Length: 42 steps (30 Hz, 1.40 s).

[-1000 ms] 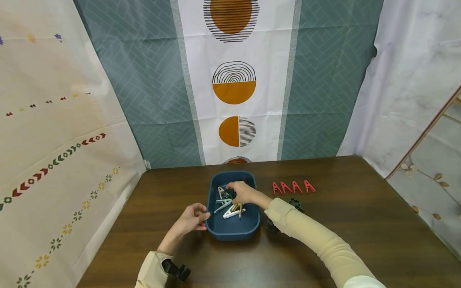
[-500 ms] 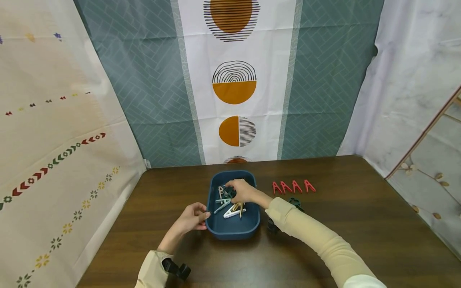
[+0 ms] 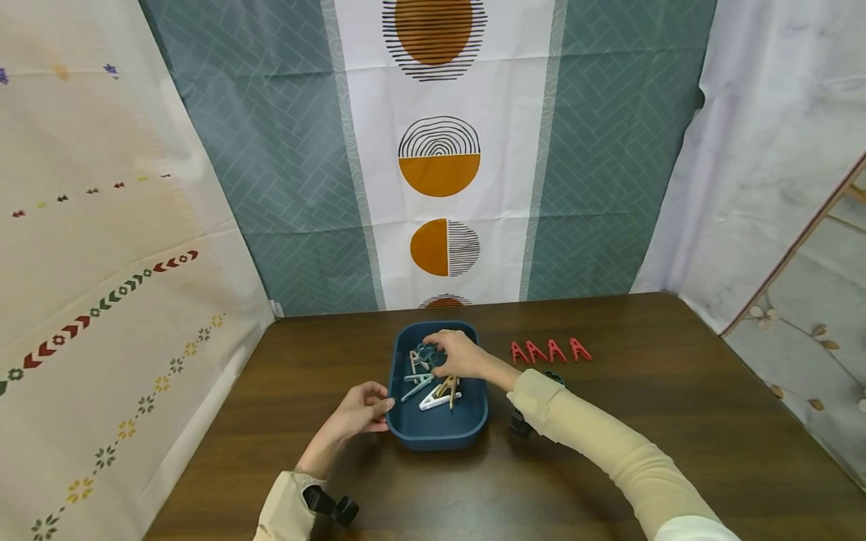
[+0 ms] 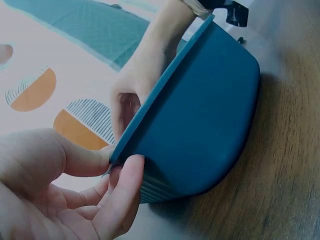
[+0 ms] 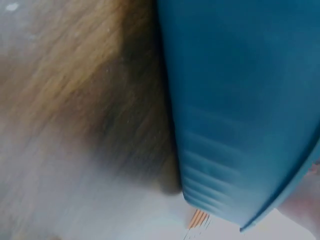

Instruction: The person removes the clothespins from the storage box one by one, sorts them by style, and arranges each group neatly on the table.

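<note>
A dark blue plastic bin (image 3: 436,439) stands on the wooden table. My left hand (image 3: 361,407) grips its left rim; in the left wrist view the thumb (image 4: 82,157) lies on one side of the rim and curled fingers on the other. My right hand (image 3: 456,355) reaches into the bin, fingers bent down around dark green scalloped pieces (image 3: 431,358). I cannot tell whether it grips one. Beside them lie a pale green clothespin (image 3: 418,388), a white clothespin (image 3: 434,400), tan ones (image 3: 452,391) and a beige one (image 3: 414,362). In the right wrist view the bin's wall hides the hand's work.
Right of the bin, several red A-shaped clothespins (image 3: 556,350) lie in a row on the table (image 3: 649,391). A dark green thing (image 3: 555,377) shows partly behind the right sleeve. Patterned cloths hang behind and at both sides.
My right hand has lifted slightly and shifted back within the bin, uncovering more of the dark green pieces. The right sleeve has shifted slightly right. My left hand stays at the rim.
</note>
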{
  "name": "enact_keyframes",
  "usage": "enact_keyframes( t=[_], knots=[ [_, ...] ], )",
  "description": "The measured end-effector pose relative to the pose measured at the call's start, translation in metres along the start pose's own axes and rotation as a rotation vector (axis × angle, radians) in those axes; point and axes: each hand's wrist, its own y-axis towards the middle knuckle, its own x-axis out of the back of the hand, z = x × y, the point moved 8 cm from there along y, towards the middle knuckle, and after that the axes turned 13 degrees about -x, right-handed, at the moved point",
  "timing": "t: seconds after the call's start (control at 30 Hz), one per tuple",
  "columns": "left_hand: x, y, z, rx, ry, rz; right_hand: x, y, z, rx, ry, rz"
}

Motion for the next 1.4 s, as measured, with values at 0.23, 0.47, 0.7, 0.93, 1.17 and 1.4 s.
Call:
enact_keyframes(
  t=[0.23,0.47,0.7,0.93,1.17,1.4],
  knots=[
    [0.002,0.001,0.002,0.015,-0.010,-0.011,0.012,-0.007,0.000,0.027,-0.010,-0.048],
    [0.002,0.000,0.003,0.019,-0.030,-0.023,0.016,-0.011,-0.004,0.050,0.022,-0.056],
    [0.001,0.000,0.003,0.020,-0.039,-0.018,0.021,-0.018,-0.011,0.025,0.014,-0.059],
    [0.002,0.000,0.003,0.006,-0.048,-0.011,0.030,-0.026,-0.014,0.018,0.051,-0.077],
    [0.000,0.000,0.004,0.007,-0.066,-0.013,0.034,-0.035,-0.016,0.027,0.054,-0.089],
    [-0.001,0.000,0.003,0.005,-0.069,0.000,0.037,-0.043,-0.019,0.046,0.069,-0.110]
  ],
)
